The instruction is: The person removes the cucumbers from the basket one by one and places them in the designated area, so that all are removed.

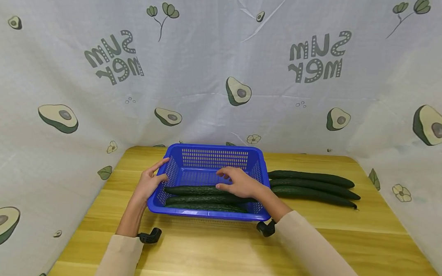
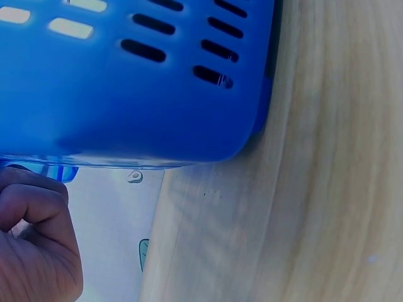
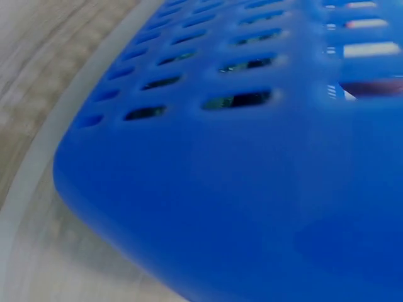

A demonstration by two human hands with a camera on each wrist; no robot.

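Note:
A blue plastic basket [image 1: 210, 213] with slotted walls stands on the wooden table. My left hand [image 1: 147, 186] grips its left rim, thumb over the inside and fingers along the outside; the left wrist view shows those bent fingers [image 2: 38, 207] at the rim. Three long green cucumbers lie side by side along the near part of the basket, the farthest cucumber [image 1: 192, 190] beside my right thumb. My right hand [image 1: 239, 183] reaches in over the right wall, fingers loosely bent with a gap between them and the thumb. The right wrist view has mostly basket wall [image 3: 220, 189].
Right of the basket, three more cucumbers lie together on the table, the nearest cucumber [image 1: 314, 195] curving toward the right; their left ends pass behind the basket's right wall. A white curtain [image 1: 206, 125] printed with avocados hangs behind and beside the table [image 1: 201, 252].

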